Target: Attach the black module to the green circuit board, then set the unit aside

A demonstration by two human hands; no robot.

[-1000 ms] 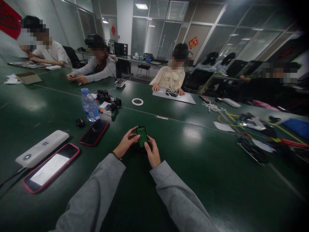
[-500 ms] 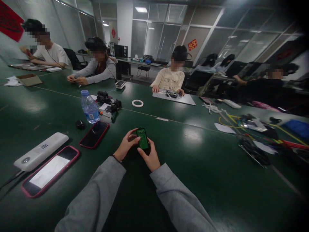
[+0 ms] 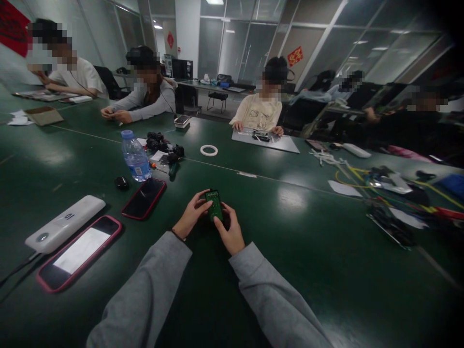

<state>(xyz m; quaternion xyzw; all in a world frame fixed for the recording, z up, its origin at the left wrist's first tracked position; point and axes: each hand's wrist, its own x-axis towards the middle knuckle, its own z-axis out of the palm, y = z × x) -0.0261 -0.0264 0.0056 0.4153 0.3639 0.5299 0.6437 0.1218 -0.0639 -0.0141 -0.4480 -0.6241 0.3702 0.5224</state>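
Both of my hands hold a small green circuit board (image 3: 214,204) just above the dark green table (image 3: 297,251), in front of me at the centre. My left hand (image 3: 191,216) grips its left edge, thumb lying on the board's face. My right hand (image 3: 229,231) grips the right and lower edge, with the thumb pressed near the bottom of the board. Grey sleeves cover both forearms.
To my left lie a red-cased phone (image 3: 144,198), a pink-cased phone with a lit screen (image 3: 79,253), a white power bank (image 3: 65,224), a water bottle (image 3: 135,156) and black parts (image 3: 165,149). A tape ring (image 3: 209,150) lies ahead. Cables and tools (image 3: 387,193) spread at right. Several people sit across the table.
My hands and the board stay almost where they were. My right thumb has shifted a little on the board's lower part. The view has tilted slightly.
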